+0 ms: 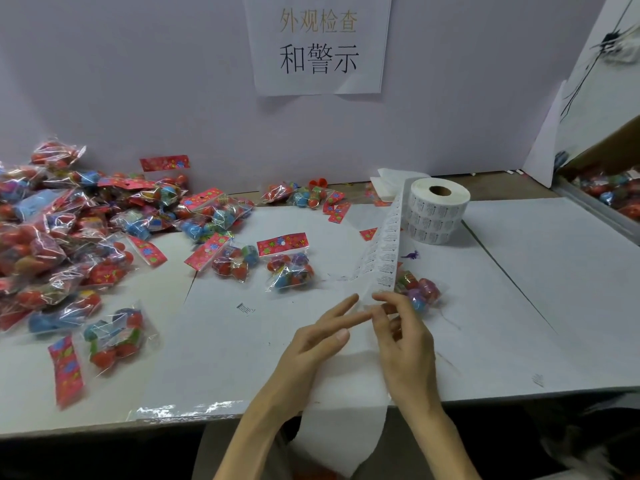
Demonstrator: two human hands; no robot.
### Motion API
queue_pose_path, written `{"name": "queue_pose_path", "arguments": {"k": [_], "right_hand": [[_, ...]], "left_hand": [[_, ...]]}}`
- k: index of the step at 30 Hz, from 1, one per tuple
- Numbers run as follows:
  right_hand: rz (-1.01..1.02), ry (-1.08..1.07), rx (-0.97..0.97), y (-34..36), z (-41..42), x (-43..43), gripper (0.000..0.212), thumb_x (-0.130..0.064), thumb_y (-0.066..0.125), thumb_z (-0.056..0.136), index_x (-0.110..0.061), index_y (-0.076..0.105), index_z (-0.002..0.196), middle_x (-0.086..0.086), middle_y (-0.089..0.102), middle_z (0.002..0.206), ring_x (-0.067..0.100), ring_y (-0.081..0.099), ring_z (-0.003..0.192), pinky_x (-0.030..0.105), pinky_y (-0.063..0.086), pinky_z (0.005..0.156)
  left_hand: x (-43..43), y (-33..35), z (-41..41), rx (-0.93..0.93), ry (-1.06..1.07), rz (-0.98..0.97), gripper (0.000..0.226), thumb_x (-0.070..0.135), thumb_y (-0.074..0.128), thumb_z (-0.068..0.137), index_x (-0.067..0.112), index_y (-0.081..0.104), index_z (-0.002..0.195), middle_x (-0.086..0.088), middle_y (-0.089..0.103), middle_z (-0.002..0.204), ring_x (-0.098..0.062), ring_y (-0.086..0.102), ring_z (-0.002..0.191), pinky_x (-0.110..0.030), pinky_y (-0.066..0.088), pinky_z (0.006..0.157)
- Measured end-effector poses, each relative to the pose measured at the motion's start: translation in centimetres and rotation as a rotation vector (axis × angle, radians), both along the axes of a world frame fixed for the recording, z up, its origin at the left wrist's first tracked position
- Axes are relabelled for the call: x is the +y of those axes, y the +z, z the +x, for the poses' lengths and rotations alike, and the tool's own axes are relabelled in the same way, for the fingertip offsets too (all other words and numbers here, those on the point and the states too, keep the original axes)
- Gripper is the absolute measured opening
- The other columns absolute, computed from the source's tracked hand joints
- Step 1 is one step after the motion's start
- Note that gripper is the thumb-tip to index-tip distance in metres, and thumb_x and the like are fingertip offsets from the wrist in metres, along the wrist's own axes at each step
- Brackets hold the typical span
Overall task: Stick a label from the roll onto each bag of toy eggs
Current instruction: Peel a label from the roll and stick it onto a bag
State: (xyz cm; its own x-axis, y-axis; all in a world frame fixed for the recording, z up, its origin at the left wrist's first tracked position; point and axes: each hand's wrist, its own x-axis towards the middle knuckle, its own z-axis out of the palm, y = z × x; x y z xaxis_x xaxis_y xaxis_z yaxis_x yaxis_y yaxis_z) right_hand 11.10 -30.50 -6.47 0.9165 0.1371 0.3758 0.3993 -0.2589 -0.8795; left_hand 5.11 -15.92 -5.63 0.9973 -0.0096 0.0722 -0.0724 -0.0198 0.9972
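Bags of toy eggs [52,237] lie heaped on the left side of the white bench [519,306], clear packets with red flowered header cards. Two more bags [289,268] lie apart near the middle. A paper sign [318,43] with printed characters hangs on the wall [138,81] behind. The label roll [438,211] stands on its flat end toward the back right of the bench, and a strip of labels [388,247] runs from it forward and down to the hands. Bare backing paper [343,427] goes over the front edge of the bench and hangs below. The right hand [405,337] pinches the lower end of the strip between thumb and forefinger. The left hand [322,337] has its fingers stretched straight, tips touching the paper just beside the right. One bag [420,292] lies just behind the right hand, partly hidden by the strip.
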Motion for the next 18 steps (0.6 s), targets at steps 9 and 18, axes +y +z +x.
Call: {"name": "queue_pose_path", "arguments": {"k": [9,18], "right_hand": [[-0.1,0.173,0.078,0.15,0.09,0.04,0.053,-0.073,0.056,0.085,-0.044,0.049,0.128,-0.026,0.055,0.121,-0.007,0.055,0.109,0.008,0.051,0.076],[0.103,0.19,0.203,0.98,0.2,-0.9,0.027,-0.055,0.064,0.087,-0.035,0.069,0.105,-0.02,0.068,0.1,0.006,0.063,0.092,0.018,0.054,0.076]], "left_hand": [[-0.37,0.05,0.04,0.005,0.084,0.009,0.044,0.057,0.059,0.089,0.048,0.066,0.132,0.026,0.051,0.15,0.002,0.043,0.142,-0.035,0.032,0.121],[0.02,-0.41,0.25,0.023,0.151,-0.049,0.048,0.062,0.059,0.087,0.043,0.068,0.13,0.025,0.052,0.149,-0.004,0.048,0.139,-0.053,0.038,0.119]]}}
